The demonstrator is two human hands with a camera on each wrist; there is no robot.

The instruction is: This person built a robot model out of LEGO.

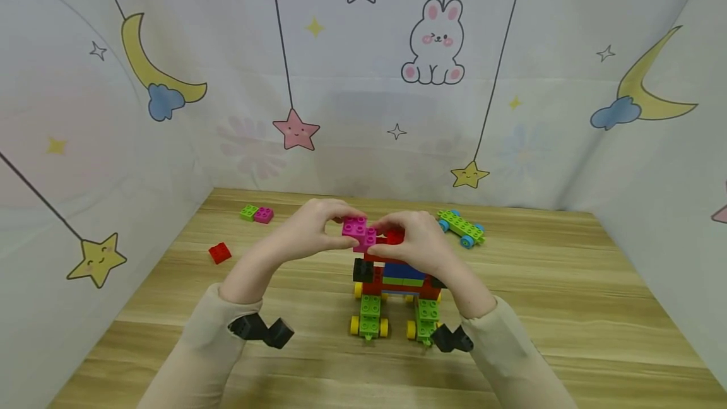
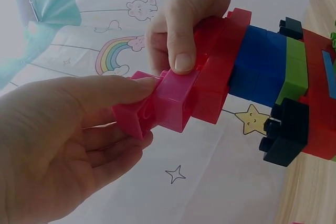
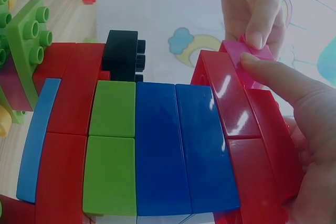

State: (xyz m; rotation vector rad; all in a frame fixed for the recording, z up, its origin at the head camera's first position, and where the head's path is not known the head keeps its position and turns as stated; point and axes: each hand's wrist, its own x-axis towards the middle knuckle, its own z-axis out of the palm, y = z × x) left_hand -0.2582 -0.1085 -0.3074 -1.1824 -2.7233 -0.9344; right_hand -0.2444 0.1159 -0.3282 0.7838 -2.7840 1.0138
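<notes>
In the head view, a pink brick sits between the thumb and fingers of my left hand. It overlaps a second pink brick, which stands on the red bricks topping a tall build. My right hand pinches this second brick, its thumb on the near face and its other fingers partly hidden behind. Below the red top come blue bricks, lime green bricks and more red ones. Black bricks stick out at the side. Green wheeled bases carry the build on the table.
A lime green wheeled base with blue wheels lies behind the right hand. At the back left are a small green brick and a pink brick side by side. A red brick lies nearer on the wooden table. Printed cloth walls surround it.
</notes>
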